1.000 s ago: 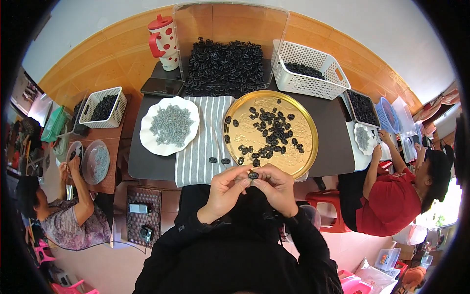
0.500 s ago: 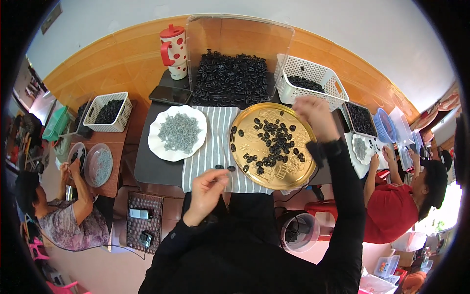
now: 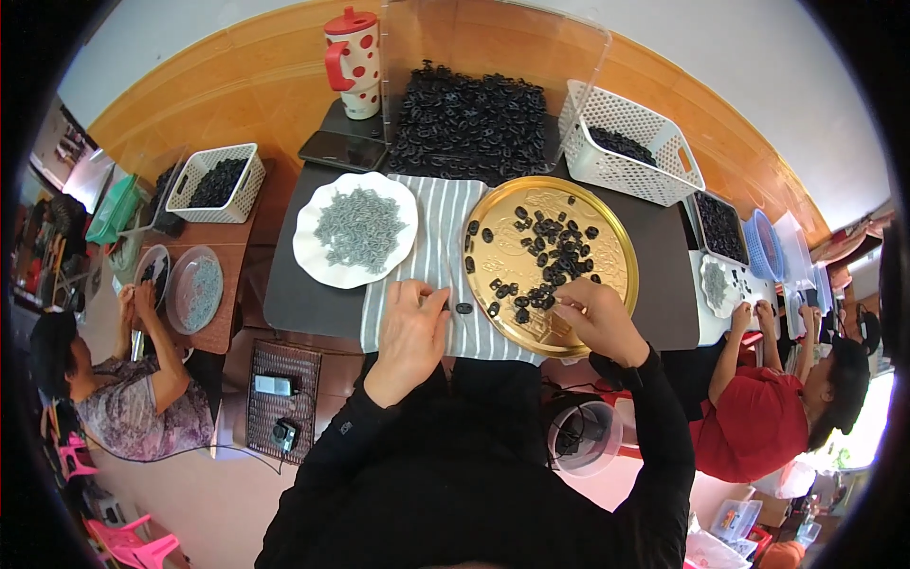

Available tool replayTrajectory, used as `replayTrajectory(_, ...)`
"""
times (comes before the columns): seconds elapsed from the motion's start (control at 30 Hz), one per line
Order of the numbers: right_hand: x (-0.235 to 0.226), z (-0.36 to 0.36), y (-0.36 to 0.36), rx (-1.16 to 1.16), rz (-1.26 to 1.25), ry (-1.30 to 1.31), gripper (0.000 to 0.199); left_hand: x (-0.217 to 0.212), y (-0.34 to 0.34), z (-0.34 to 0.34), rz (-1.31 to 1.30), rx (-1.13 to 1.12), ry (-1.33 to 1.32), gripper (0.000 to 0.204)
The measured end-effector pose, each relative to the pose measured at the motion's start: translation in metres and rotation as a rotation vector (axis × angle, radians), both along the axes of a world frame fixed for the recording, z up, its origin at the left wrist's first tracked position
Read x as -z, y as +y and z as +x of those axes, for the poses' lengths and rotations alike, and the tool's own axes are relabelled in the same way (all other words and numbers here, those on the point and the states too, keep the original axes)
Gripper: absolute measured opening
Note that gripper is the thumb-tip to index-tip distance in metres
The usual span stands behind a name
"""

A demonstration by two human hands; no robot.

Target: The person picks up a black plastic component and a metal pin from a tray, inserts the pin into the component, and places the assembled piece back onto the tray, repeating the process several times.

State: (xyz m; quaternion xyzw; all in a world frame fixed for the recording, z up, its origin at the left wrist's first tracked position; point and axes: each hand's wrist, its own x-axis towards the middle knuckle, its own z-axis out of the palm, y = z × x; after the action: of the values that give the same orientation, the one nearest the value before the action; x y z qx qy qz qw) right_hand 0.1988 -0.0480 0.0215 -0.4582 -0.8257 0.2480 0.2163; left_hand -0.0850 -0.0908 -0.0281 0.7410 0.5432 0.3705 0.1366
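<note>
My left hand (image 3: 409,334) rests low over the grey-and-white striped cloth (image 3: 445,218), its fingers bent in toward the thumb. Just right of its fingertips lies a small black oval plastic piece (image 3: 464,308). Over the near right part of the round gold tray (image 3: 616,247) is my right hand (image 3: 605,322), thumb and fingers drawn together among loose black plastic pieces (image 3: 561,248). Whatever is between the fingers of either hand is too small or hidden to name. On the left, a white scalloped plate (image 3: 308,248) holds a heap of small grey metal-looking parts (image 3: 358,230).
Behind the cloth stands a clear bin (image 3: 578,57) of black pieces, with a white perforated basket (image 3: 654,180) to its right. A phone (image 3: 341,150) and a red-dotted tumbler (image 3: 355,66) are back left. People work at tables on both sides.
My right hand has come down from the tray's far right side to its near right part. My left hand has moved forward onto the cloth; only one of two black pieces there still shows.
</note>
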Motion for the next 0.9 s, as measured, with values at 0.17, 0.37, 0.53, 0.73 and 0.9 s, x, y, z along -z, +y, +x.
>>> replayTrajectory(0.17,0.005,0.001,0.0,0.004,0.019,-0.059,0.015,-0.003,0.003,0.011,0.028,0.054,0.024,0.029)
replayTrajectory(0.37,0.011,-0.019,0.007,-0.033,0.145,-0.053,0.009,0.006,0.008,0.022,0.068,0.058,0.03,0.023)
replayTrajectory(0.53,0.02,-0.039,0.027,-0.098,0.227,-0.232,0.009,0.011,0.008,0.02,0.059,0.054,-0.029,0.023)
replayTrajectory(0.73,0.019,-0.05,0.037,-0.15,0.101,-0.301,0.017,0.008,0.004,0.008,-0.004,0.06,-0.153,0.03)
replayTrajectory(0.9,0.019,-0.046,0.035,-0.116,0.028,-0.229,0.013,0.007,0.001,0.005,0.027,0.061,-0.154,0.03)
